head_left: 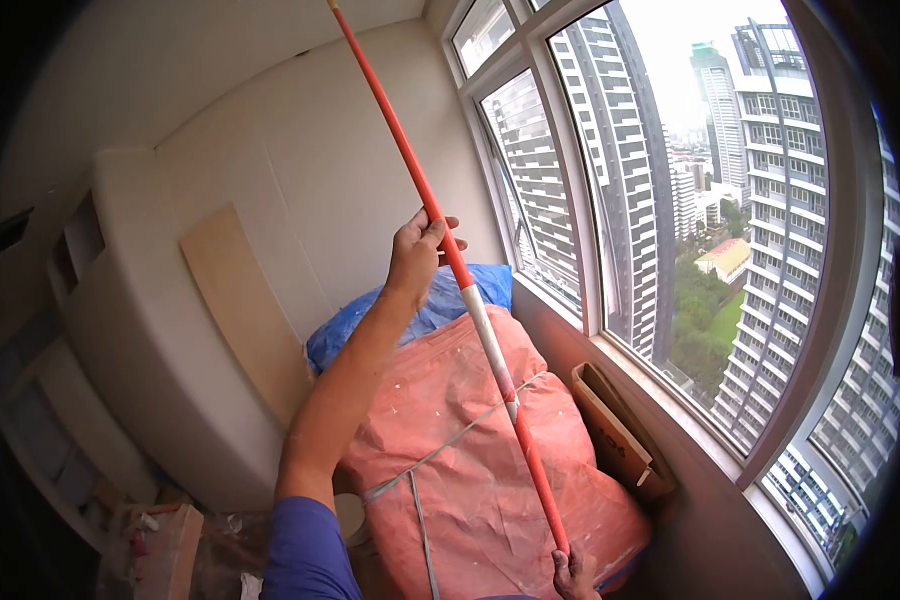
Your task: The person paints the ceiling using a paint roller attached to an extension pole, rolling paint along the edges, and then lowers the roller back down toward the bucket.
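A long red pole with a white middle section (486, 335) slants from the ceiling area at the top down to the lower right. My left hand (422, 252) holds its upper red part, thumb and fingers around it. At the bottom, my right hand (574, 573) grips the pole's lower end. Beneath the pole lies a large bundle wrapped in a red-orange sheet (420, 400), tied with a thin grey cord (454, 438). Behind it is a blue sheet (355, 325). The pole's top tip is near the frame's upper edge.
Tall windows (620, 180) line the right side, with a sill below. A cardboard box (615, 430) stands between bundle and window wall. A wooden board (240, 300) leans on the left wall. Boxes and clutter (167, 545) lie at the lower left.
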`<state>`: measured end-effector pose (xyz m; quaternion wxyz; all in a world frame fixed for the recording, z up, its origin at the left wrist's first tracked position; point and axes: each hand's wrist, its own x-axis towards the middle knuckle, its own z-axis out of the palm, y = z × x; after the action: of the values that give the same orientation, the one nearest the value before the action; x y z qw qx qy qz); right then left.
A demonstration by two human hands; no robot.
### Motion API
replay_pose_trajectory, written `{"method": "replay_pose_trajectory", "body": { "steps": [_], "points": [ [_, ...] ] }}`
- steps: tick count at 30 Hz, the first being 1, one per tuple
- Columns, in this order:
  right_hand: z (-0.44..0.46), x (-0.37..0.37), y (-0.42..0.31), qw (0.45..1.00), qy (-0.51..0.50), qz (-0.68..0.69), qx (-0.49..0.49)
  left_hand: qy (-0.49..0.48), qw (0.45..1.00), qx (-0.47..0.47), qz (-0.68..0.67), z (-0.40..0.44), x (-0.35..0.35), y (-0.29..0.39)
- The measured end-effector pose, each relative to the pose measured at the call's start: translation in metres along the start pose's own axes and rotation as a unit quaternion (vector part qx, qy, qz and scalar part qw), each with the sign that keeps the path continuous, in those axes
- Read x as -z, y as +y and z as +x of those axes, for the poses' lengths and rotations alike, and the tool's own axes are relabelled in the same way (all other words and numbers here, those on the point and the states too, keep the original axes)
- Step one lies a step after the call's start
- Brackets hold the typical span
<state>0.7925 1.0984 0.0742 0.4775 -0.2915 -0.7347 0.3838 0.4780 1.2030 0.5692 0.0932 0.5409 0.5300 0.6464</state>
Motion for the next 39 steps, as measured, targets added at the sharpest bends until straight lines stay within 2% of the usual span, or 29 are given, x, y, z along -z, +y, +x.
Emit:
{"method": "replay_pose_trajectory", "body": {
  "steps": [3,6,9,12,15,18,22,24,30,33,36,39],
  "points": [
    [-0.014,-0.017,0.017,0.999,0.004,0.018,-0.047,-0.006,1.000,-0.007,0.001,-0.006,0.003,0.006],
    [-0.013,-0.025,0.014,0.999,0.045,-0.001,0.020,-0.016,1.000,-0.012,0.002,-0.010,0.006,0.012],
    [0.020,0.001,-0.039,0.987,-0.077,-0.018,-0.139,-0.032,0.999,0.002,0.002,-0.014,0.010,0.004],
    [0.040,-0.012,-0.024,0.996,-0.038,0.032,-0.079,-0.075,0.997,0.025,-0.009,-0.030,0.008,-0.022],
    [0.072,-0.015,-0.040,0.994,-0.024,0.062,-0.084,-0.042,0.996,0.024,-0.082,-0.064,-0.011,-0.037],
    [0.102,-0.025,-0.046,0.996,-0.024,0.044,-0.067,-0.092,0.985,0.089,-0.113,-0.083,-0.010,-0.071],
    [0.146,-0.039,-0.064,0.998,-0.029,0.037,-0.040,-0.046,0.986,0.109,-0.121,-0.094,-0.018,-0.091],
    [0.168,-0.061,-0.048,0.999,-0.019,0.027,0.006,-0.031,0.990,0.101,-0.092,-0.080,-0.012,-0.104],
    [0.238,-0.083,-0.105,0.999,-0.005,0.039,0.006,0.022,0.988,0.121,-0.092,-0.009,0.010,-0.106],
    [0.275,-0.103,-0.104,0.997,0.028,0.028,0.059,0.027,0.987,0.122,-0.097,0.024,0.021,-0.101],
    [0.304,-0.110,-0.119,0.998,-0.003,0.059,0.030,0.015,0.986,0.108,-0.126,0.057,0.035,-0.107],
    [0.328,-0.118,-0.130,0.998,0.007,0.044,0.034,0.023,0.981,0.107,-0.158,0.080,0.044,-0.106]
  ]
}}
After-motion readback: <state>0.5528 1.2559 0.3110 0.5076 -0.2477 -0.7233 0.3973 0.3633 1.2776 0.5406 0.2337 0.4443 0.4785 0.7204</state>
